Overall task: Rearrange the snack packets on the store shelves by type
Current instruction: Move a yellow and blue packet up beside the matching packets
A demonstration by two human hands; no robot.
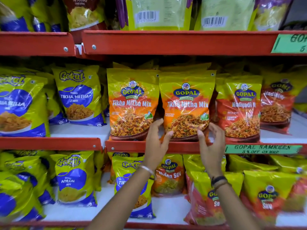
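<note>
Glossy crinkled packet (186,105) — fingers (167,135) flanking

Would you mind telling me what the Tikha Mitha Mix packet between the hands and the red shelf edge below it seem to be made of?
The Gopal Tikha Mitha Mix packet looks like glossy printed plastic film: it creases and throws sharp white glare streaks. The red shelf edge appears to be painted sheet metal, judging by its smooth sheen, folded lip and visible screw heads, though moulded plastic can't be ruled out.
</note>
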